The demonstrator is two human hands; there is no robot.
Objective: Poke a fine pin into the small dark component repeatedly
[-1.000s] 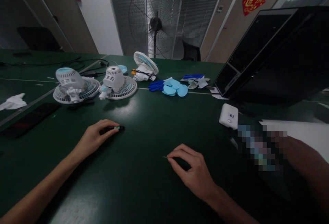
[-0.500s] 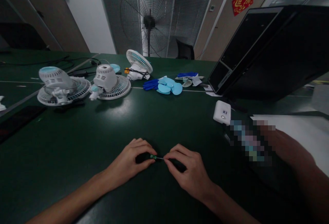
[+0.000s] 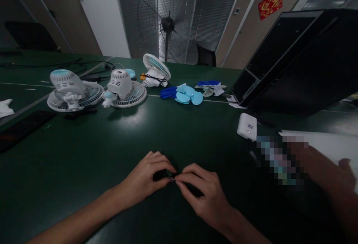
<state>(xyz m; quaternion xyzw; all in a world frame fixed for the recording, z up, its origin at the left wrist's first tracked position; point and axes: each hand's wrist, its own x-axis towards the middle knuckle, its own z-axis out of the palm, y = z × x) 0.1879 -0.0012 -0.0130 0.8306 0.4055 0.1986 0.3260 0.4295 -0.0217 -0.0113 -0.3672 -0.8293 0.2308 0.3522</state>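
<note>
My left hand (image 3: 149, 171) curves its thumb and fingers around a small green piece (image 3: 169, 173), which looks like a tiny circuit board and is mostly in shadow. Just to its right, my right hand (image 3: 205, 188) pinches a thin, light-coloured strip or wire (image 3: 172, 179) between thumb and fingertips. The strip's free end reaches the left thumb tip. Whether it is joined to the green piece is too small to tell. Both hands are low over the dark green table (image 3: 117, 139), fingertips almost touching.
White fans (image 3: 128, 93) stand and lie at the back left. Light-blue fan blades (image 3: 189, 95) and blue gloves (image 3: 168, 92) lie mid-back. On the right are a white box-shaped device (image 3: 247, 126), a large black monitor-like case (image 3: 302, 65) and another person's hand (image 3: 321, 162) at a blurred object.
My hands have drawn closer together, so less of the strip shows between them. The green piece has turned and darkened. The whole view has shifted slightly; the other person's second hand appears at right.
</note>
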